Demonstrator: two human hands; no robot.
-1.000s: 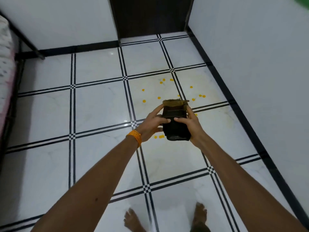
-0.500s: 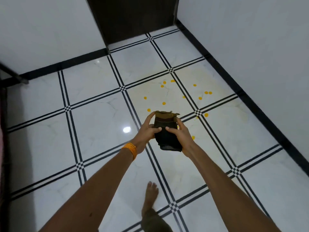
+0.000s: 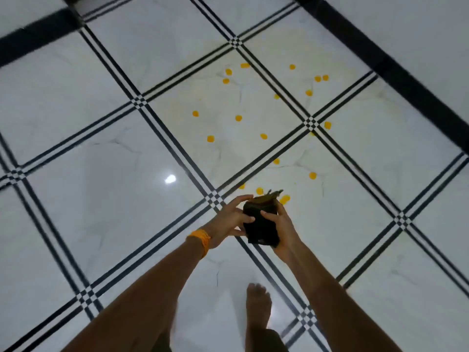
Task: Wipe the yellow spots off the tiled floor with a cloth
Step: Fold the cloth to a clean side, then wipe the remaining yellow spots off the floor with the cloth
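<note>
Head view: both hands point(image 3: 256, 221) grip folded cloth point(image 3: 261, 226) above yellow spots point(image 3: 238, 118)

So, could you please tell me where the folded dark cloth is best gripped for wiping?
Probably by its long side edges, from the near end, as the left hand and right hand do now: the cloth is a folded block, so this grip leaves a broad face free.

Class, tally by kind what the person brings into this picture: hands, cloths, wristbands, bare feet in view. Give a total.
hands: 2 (left hand, right hand)
cloth: 1
orange wristband: 1
bare foot: 1
total: 5
</note>
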